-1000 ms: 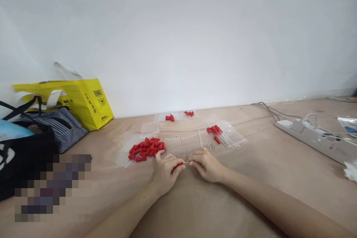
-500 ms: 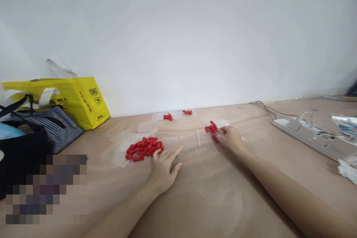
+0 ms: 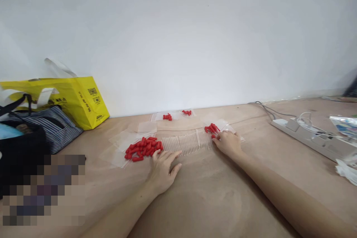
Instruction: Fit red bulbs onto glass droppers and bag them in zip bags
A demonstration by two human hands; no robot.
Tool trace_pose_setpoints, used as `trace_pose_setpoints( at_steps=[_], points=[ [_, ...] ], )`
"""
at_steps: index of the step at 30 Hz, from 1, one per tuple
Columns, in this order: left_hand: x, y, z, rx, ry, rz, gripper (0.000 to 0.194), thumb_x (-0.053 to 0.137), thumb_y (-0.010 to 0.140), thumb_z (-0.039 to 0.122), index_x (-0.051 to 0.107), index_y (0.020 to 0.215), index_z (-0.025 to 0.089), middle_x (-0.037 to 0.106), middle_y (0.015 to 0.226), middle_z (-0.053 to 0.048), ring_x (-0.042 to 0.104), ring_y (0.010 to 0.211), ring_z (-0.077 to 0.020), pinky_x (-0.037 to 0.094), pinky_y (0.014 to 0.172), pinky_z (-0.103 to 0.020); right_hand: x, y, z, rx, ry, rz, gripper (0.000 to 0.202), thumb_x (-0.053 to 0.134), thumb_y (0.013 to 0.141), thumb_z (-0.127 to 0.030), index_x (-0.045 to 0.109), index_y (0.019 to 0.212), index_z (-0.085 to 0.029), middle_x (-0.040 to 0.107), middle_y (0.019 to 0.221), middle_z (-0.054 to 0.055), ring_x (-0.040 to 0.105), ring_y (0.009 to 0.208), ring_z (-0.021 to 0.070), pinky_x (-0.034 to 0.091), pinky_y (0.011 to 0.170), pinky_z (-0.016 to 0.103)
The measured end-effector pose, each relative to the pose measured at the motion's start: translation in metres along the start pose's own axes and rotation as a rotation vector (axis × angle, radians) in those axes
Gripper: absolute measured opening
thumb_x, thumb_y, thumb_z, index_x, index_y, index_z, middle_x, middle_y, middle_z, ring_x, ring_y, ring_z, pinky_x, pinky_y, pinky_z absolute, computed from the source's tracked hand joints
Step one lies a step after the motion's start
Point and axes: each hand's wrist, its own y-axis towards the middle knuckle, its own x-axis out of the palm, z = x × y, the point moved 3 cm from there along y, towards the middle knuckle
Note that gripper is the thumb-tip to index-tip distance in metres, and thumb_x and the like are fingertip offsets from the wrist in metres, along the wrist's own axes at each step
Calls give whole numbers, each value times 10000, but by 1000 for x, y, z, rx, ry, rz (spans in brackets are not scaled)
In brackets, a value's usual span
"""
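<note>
The left hand [image 3: 166, 171] lies loosely spread, thumb apart, with no grip on anything visible, its fingertips at the near side of a row of clear tubes [image 3: 171, 144] in the middle of the surface [image 3: 212, 200]. Just left of that row sits a pile of red caps [image 3: 142, 148]. At its right end, the right hand [image 3: 228, 143] bends its fingers to a single red cap [image 3: 214, 137]; whether it grips cannot be told. Beyond the fingertips lies a red-tipped bunch [image 3: 212, 128]. Two small red clusters [image 3: 167, 117] rest near the surface's far edge.
</note>
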Motion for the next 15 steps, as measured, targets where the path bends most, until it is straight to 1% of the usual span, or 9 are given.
trace_pose_setpoints(
  at_steps=[5, 7, 8, 9, 11, 13, 15],
  points=[
    [1, 0, 0, 13, 1, -3, 251, 491, 786, 222, 513, 1034, 254, 625, 958, -19, 533, 907, -206, 211, 905, -487, 1, -3, -4, 6, -63, -44, 312, 373, 819, -287, 632, 775, -118, 631, 865, 147, 557, 843, 266, 306, 736, 376],
    [1, 0, -1, 15, -2, -2, 244, 490, 789, 221, 515, 1029, 256, 622, 963, -17, 531, 908, -205, 207, 909, -486, -1, -3, -6, 16, -28, -15, 306, 369, 821, -272, 628, 781, -115, 632, 855, 148, 560, 839, 262, 314, 727, 366],
    [1, 0, -1, 16, -4, -1, 243, 491, 789, 220, 516, 1027, 256, 621, 965, -17, 530, 909, -206, 207, 910, -485, -3, -4, -9, -6, 17, 14, 290, 379, 818, -271, 626, 778, -124, 633, 844, 136, 559, 837, 253, 320, 725, 355],
    [1, 0, -1, 17, -6, 0, 243, 494, 787, 220, 517, 1027, 254, 620, 967, -18, 527, 911, -207, 211, 909, -481, -6, -7, -13, -58, 82, 45, 267, 399, 811, -274, 624, 770, -135, 634, 827, 119, 558, 828, 237, 326, 724, 338],
    [1, 0, 0, 23, -12, 6, 254, 498, 786, 222, 518, 1039, 246, 616, 976, -23, 520, 920, -210, 236, 900, -462, -10, -15, -29, -238, 243, 80, 205, 458, 787, -278, 618, 739, -161, 630, 775, 75, 553, 788, 197, 338, 711, 299],
    [0, 0, 1, 41, -25, 6, 281, 499, 789, 230, 510, 1070, 242, 610, 992, -29, 511, 932, -211, 274, 877, -429, -12, -30, -50, -442, 386, 52, 143, 516, 756, -271, 614, 708, -178, 620, 722, 40, 542, 735, 164, 343, 689, 269],
    [0, 0, 3, 71, -42, -6, 300, 497, 796, 248, 504, 1096, 244, 605, 1001, -31, 505, 940, -208, 300, 854, -399, -12, -46, -69, -580, 468, -13, 101, 548, 740, -258, 618, 710, -192, 613, 693, 16, 534, 708, 147, 342, 684, 261]
  ],
)
